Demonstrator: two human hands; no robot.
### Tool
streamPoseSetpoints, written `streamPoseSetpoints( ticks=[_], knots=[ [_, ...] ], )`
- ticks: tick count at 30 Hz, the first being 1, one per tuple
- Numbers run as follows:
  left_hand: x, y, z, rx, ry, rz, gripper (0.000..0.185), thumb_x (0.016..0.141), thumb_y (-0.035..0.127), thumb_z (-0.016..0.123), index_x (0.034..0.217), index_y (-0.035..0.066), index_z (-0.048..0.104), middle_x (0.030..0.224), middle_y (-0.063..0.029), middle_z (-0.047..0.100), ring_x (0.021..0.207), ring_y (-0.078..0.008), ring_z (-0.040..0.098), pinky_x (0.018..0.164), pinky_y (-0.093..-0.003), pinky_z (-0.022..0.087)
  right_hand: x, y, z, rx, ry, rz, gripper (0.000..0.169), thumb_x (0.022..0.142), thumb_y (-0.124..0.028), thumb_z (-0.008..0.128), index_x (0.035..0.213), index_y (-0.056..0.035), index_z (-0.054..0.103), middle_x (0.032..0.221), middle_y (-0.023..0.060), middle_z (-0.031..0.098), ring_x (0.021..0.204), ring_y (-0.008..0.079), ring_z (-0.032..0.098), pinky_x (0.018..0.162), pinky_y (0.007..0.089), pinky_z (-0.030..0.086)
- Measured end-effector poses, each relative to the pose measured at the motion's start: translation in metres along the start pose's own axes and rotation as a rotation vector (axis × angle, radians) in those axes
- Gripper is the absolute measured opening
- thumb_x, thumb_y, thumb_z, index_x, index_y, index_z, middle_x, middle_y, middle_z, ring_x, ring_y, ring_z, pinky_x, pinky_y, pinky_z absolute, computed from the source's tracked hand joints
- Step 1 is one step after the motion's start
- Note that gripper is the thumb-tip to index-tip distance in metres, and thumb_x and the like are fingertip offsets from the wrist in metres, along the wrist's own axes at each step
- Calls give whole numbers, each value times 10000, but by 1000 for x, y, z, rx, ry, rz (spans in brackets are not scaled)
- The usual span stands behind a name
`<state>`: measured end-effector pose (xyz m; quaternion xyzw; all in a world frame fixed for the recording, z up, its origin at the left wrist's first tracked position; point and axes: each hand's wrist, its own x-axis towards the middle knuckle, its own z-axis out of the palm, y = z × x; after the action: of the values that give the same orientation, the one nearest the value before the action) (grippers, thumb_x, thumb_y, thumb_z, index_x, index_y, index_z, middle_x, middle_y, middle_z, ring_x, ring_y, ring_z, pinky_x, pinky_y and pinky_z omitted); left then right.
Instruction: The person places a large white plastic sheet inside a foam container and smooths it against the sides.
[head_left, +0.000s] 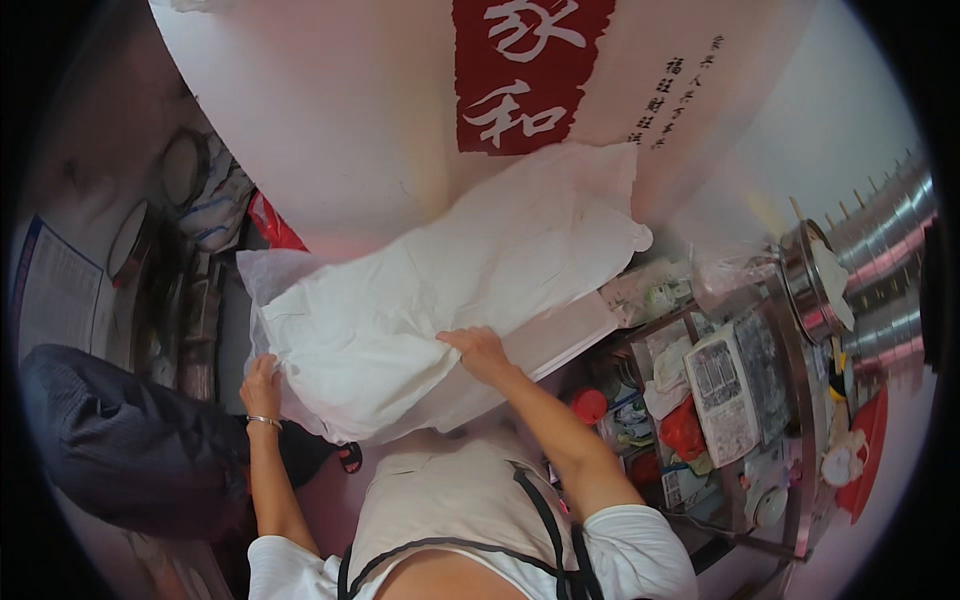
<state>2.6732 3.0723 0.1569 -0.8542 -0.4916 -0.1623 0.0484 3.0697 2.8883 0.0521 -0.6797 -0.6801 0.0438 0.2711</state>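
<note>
A long white bag or sheet (420, 292) stretches in front of me, wrinkled and slanting up to the right. Around its left end shows a thin translucent plastic layer (274, 262). My left hand (260, 386), with a bangle at the wrist, grips the lower left edge of it. The fingers of my right hand (480, 354) pinch a gathered fold near the middle of its front side. Beneath the right part of the bag, a white tabletop or board (577, 337) shows its front edge. Whether anything is inside the bag is hidden.
A person in dark clothing (135, 442) is close on my left. To the right, a cluttered metal rack (806, 450) holds a dusty weighing scale (724, 405); a steel pot (810, 281) stands beyond. A wall (337, 150) with large lettering rises ahead.
</note>
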Motion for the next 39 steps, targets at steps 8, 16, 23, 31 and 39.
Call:
streamPoseSetpoints(
  ticks=[8,16,23,31,39],
  knots=[
    [47,123,-167,-156,278,-21,267,834,74,752,1083,82,657,739,-96,631,607,-221,610,553,-299,466,-7,-19,12,1023,-540,68,1043,720,-189,841,1531,-42,201,1550,165,309,1404,292,368,1121,425,375],
    [88,343,-249,-526,499,510,261,708,30,829,915,-21,678,786,-114,709,582,-181,641,545,-266,490,78,-135,-110,1429,-216,-126,962,759,-205,820,1517,-56,246,1450,151,398,1314,259,419,1044,391,421],
    [166,402,-196,-973,206,897,984,642,527,830,1357,-44,468,1322,-154,570,1180,-267,570,1016,-377,429,29,-21,-113,1261,121,336,495,968,-269,573,1401,-51,470,1221,126,591,1105,269,549,964,398,463],
    [99,351,0,-1047,-524,462,553,862,172,728,1349,27,509,1271,-128,601,1191,-242,566,1008,-379,435,-141,72,-265,1485,951,1023,585,1006,-497,438,1379,-52,511,1189,162,627,1021,324,592,957,479,464],
    [6,292,71,-1135,-838,93,404,900,201,698,1257,59,574,1154,-94,663,1089,-216,632,894,-353,504,-297,201,-379,878,1533,897,608,1002,-519,434,1384,-52,508,1198,165,629,1028,330,600,970,494,457]
  ],
)
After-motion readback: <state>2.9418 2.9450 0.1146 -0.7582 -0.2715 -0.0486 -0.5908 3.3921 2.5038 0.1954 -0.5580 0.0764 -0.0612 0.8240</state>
